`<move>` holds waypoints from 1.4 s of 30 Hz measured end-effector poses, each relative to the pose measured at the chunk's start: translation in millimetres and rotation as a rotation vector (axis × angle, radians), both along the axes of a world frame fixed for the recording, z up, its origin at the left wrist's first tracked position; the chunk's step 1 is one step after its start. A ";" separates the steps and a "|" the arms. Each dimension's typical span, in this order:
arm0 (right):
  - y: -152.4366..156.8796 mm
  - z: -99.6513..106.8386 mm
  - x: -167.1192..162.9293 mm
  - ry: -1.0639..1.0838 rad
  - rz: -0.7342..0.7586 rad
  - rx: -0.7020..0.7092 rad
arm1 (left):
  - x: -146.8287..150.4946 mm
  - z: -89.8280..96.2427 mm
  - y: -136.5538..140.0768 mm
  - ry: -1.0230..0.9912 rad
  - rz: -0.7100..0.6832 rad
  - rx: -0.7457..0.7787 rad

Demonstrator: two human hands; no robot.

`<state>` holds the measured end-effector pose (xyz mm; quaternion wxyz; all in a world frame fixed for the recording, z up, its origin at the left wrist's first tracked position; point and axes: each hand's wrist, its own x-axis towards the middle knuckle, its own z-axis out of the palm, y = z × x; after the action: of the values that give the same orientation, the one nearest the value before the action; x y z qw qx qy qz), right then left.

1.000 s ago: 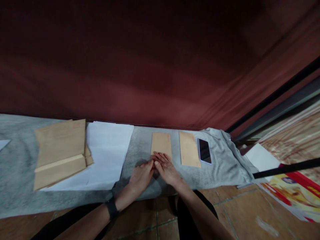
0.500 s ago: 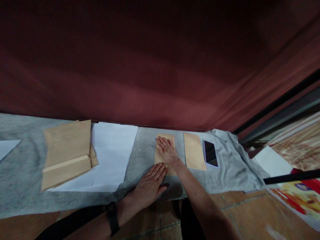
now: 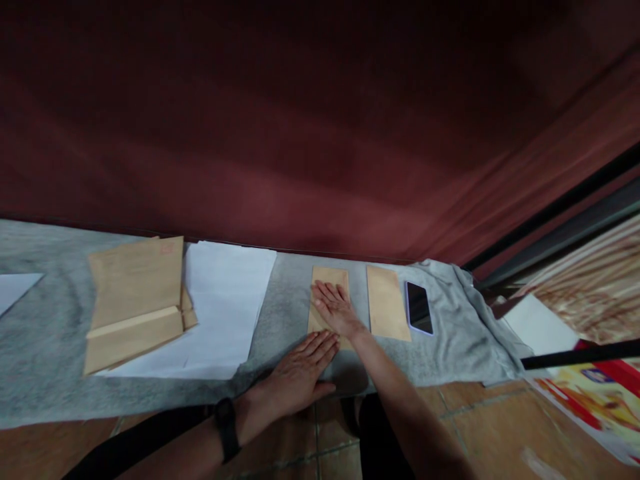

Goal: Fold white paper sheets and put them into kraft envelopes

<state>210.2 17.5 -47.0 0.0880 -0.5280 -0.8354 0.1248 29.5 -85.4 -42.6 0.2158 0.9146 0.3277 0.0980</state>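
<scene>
A brown paper envelope (image 3: 323,321) lies flat on the grey cloth, partly covered by both hands. My right hand (image 3: 336,308) rests palm down across its middle, fingers stretched out. Over its near end lies my left hand (image 3: 303,373), flat, with the thumb held apart; a dark watch (image 3: 227,430) is on that wrist. Just to the right is a second brown envelope (image 3: 389,303), untouched. Farther left, several larger brown envelopes (image 3: 140,287) overlap on a stack of white paper sheets (image 3: 227,307).
A phone (image 3: 419,307) lies right of the second envelope. Grey cloth (image 3: 50,360) covers the long narrow surface, against a dark red curtain-like wall (image 3: 300,167). Another white sheet (image 3: 17,290) sits at the far left. Dark bars (image 3: 580,355) and a colourful printed box (image 3: 600,400) are at right.
My right hand has slid slightly toward me along the envelope. My left hand remains flat at its near end, moved a little to the right. The view has shifted slightly.
</scene>
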 end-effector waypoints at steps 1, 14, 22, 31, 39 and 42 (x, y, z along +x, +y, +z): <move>-5.5 1.2 2.1 0.011 0.013 -0.022 | -0.1 -1.6 0.9 0.012 -0.006 -0.009; -71.1 12.5 21.8 0.220 0.101 -0.208 | -16.3 24.0 33.1 -0.116 -0.205 -0.261; -84.6 7.2 25.7 0.389 0.168 -0.031 | -12.8 21.1 67.5 -0.417 0.356 -0.285; -86.7 24.0 29.4 0.563 0.349 -0.180 | 10.1 6.0 78.7 -0.040 0.094 0.007; -80.3 20.5 20.1 0.830 0.305 -0.474 | 23.3 -1.0 96.1 0.114 0.043 0.119; -76.8 21.1 18.7 0.844 0.280 -0.515 | 39.5 -6.0 107.6 0.143 0.096 0.167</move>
<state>228.8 -59.3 -25.9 0.2671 -0.3191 -0.7322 0.5392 69.0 22.2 -48.6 0.1101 0.9173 0.3762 0.0696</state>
